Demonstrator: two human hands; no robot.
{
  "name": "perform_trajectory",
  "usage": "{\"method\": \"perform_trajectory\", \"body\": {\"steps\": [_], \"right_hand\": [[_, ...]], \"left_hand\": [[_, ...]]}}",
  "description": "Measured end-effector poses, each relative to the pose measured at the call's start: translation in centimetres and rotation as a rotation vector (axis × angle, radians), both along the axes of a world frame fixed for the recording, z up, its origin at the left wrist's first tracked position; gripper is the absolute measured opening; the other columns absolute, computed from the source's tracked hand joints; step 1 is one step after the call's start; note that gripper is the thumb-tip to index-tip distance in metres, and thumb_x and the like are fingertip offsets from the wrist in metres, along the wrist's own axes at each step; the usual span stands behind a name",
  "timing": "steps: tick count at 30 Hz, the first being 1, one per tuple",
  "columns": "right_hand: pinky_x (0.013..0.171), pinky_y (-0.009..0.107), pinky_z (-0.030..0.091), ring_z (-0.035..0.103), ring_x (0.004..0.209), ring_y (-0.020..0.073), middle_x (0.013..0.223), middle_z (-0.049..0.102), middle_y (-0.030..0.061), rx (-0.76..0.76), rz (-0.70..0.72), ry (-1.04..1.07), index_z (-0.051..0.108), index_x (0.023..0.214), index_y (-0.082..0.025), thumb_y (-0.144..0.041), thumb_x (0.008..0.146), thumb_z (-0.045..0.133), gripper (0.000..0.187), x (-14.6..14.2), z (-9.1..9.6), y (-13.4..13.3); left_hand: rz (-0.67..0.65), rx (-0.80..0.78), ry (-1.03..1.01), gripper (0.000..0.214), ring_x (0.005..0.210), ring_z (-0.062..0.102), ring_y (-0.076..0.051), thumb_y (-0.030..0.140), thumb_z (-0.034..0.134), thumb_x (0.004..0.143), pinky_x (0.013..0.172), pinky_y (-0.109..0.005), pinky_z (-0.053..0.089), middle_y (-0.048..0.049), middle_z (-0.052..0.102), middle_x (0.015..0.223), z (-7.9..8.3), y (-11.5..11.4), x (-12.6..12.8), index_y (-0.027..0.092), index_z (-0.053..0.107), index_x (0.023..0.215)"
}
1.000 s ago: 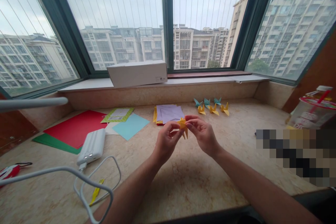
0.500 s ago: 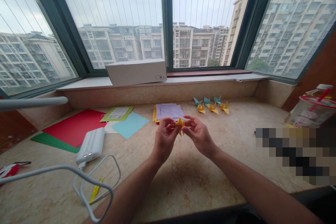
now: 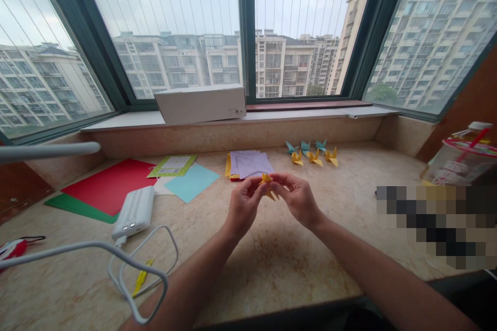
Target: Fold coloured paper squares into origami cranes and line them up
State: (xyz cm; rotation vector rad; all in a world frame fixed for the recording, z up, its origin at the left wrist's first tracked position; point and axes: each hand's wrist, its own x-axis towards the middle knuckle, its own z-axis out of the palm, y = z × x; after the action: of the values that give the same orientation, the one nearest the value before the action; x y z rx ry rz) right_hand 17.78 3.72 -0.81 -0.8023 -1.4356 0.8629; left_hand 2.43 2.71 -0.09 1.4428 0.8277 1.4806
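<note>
A small folded yellow paper figure [image 3: 267,186] is held above the marble sill between both hands. My left hand [image 3: 243,206] pinches its left side with thumb and fingertips. My right hand [image 3: 297,197] pinches its right side, fingers curled. Behind the hands lies a stack of lilac and yellow paper squares [image 3: 248,164]. Farther back right stand several finished paper cranes [image 3: 312,152], teal ones and yellow ones in two rows.
Red sheet [image 3: 112,186], green sheet and light blue sheet [image 3: 192,182] lie at left, with a white power bank [image 3: 134,213] and its looping cable [image 3: 128,269]. A white box [image 3: 202,103] sits on the window ledge. A lidded drink cup [image 3: 462,160] stands at right.
Both hands have stayed together on the yellow figure, shifting their pinch slightly; the right-hand fingers have curled in closer. The view has tilted a little.
</note>
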Motion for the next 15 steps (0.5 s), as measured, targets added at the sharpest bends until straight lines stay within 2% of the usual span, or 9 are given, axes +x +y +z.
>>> {"method": "perform_trajectory", "body": {"steps": [6,15], "right_hand": [[0.087,0.041,0.052,0.067,0.093,0.0239,0.101,0.074,0.0071,0.06,-0.004,-0.047,0.076,0.1,-0.024,-0.04,0.083,0.07,0.024,0.13,0.01,-0.03],[0.078,0.037,0.052,0.067,0.086,0.0235,0.094,0.074,0.0065,0.08,-0.038,-0.111,0.076,0.096,-0.024,-0.044,0.084,0.069,0.025,0.34,0.37,-0.14]], "left_hand": [[0.034,0.097,0.05,0.02,0.088,0.07,-0.02,0.033,0.069,0.085,0.081,-0.031,0.056,-0.0053,0.074,0.092,0.09,-0.14,0.07,0.016,0.072,0.095],[0.073,0.112,0.116,0.027,0.097,0.07,-0.024,0.036,0.065,0.087,0.086,-0.033,0.056,-0.0076,0.075,0.105,0.14,-0.38,-0.07,0.018,0.074,0.106]]}}
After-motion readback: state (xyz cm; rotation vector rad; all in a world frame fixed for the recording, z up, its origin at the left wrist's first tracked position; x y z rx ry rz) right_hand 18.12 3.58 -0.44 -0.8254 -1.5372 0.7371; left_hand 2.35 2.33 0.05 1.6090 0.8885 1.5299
